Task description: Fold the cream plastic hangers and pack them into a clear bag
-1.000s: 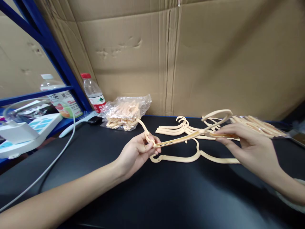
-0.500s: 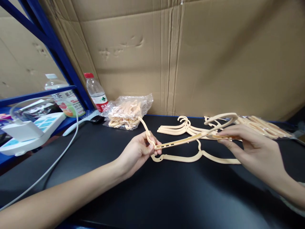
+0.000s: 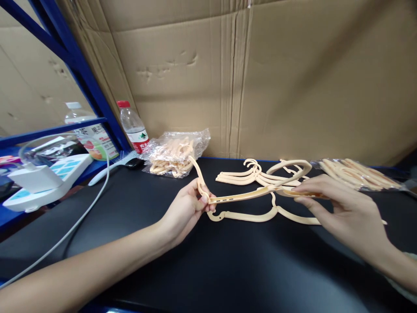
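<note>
A beige plastic clothes hanger (image 3: pixel 241 198) is held across between my two hands, above the black table. My left hand (image 3: pixel 185 208) is closed, thumb and fingers pinching the hanger's left end, where a curved beige piece (image 3: pixel 197 167) rises past the fingertips. Small slots show along that arm of the hanger. My right hand (image 3: pixel 342 213) pinches the other arm, and the hanger's hook (image 3: pixel 304 167) loops up just left of it. Below lies another beige hanger (image 3: pixel 250 216) on the table, its right part partly covered by my right hand.
Behind are several stacked hangers (image 3: pixel 237 177), a plastic bag of beige pieces (image 3: pixel 172 154) and another bag of long pieces (image 3: pixel 361 174). A red-capped bottle (image 3: pixel 133 128), a brush (image 3: pixel 112 165) and a white cable (image 3: pixel 94 202) are at left. Cardboard (image 3: pixel 182 82) stands along the back.
The held hanger's right side has dropped slightly, and its hook has swung left and down. My right hand has shifted a little left and lower; the left still pinches the same end.
</note>
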A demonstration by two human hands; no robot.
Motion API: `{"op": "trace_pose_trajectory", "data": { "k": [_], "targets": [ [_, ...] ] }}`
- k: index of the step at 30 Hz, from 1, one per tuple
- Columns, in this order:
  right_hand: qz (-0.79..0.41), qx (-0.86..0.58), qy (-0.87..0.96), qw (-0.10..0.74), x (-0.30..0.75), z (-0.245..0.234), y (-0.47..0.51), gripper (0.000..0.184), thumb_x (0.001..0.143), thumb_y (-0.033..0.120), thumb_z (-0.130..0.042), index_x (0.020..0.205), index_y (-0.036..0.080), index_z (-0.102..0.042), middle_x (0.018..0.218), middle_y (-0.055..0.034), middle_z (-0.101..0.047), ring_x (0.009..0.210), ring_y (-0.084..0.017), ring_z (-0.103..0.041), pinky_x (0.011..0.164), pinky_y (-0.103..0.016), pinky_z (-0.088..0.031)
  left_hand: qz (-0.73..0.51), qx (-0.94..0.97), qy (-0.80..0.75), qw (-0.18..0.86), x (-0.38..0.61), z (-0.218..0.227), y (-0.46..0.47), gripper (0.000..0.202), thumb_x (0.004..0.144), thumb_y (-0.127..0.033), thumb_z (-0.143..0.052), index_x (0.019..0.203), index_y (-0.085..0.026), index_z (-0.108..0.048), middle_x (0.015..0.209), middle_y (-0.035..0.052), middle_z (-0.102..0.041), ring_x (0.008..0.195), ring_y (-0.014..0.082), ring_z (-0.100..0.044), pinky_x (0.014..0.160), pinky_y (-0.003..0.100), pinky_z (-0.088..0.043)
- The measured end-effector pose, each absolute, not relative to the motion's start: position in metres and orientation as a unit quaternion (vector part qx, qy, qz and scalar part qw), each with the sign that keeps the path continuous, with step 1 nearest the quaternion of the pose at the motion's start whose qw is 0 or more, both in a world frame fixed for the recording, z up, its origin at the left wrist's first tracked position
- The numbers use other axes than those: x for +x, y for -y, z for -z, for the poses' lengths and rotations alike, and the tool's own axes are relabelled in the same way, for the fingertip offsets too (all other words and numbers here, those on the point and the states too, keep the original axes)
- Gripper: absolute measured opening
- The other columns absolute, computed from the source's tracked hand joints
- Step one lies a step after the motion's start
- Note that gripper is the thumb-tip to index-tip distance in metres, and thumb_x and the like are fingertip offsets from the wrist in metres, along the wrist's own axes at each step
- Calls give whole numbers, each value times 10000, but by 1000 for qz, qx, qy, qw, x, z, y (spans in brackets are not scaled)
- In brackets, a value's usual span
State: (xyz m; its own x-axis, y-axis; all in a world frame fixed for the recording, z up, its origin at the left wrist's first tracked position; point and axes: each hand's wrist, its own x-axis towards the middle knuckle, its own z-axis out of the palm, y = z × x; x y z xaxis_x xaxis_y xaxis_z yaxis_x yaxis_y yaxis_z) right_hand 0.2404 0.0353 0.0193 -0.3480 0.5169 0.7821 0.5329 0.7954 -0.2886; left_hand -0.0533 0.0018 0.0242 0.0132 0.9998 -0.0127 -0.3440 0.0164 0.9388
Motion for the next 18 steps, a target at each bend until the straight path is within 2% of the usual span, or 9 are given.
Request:
{"op": "trace_pose_trajectory", "data": {
  "k": [4,9,18],
  "targets": [
    [20,-324,818,476,242,-19,-36,94,872,192,-627,947,229,-669,915,-23,-682,856,-194,-628,778,-328,-488,-573,416,-391,588,-53,-24,-2,183,644,1,-595,678,-157,-510,634,-23,-575,570,103,-539,560,193,-399],
    [45,-349,804,479,245,-23,-40,69,877,242,-613,906,237,-676,897,-18,-692,816,-192,-639,743,-319,-492,-542,441,-345,626,-56,-26,-5,146,724,-52,-641,700,-151,-536,704,1,-600,640,134,-585,645,237,-453],
    [78,-359,801,472,247,-29,-40,81,874,237,-603,887,229,-683,875,-28,-702,789,-203,-642,723,-321,-489,-507,425,-329,674,-58,-30,-7,134,720,-72,-675,688,-129,-559,751,47,-613,683,181,-636,672,266,-498]
  ]
}}
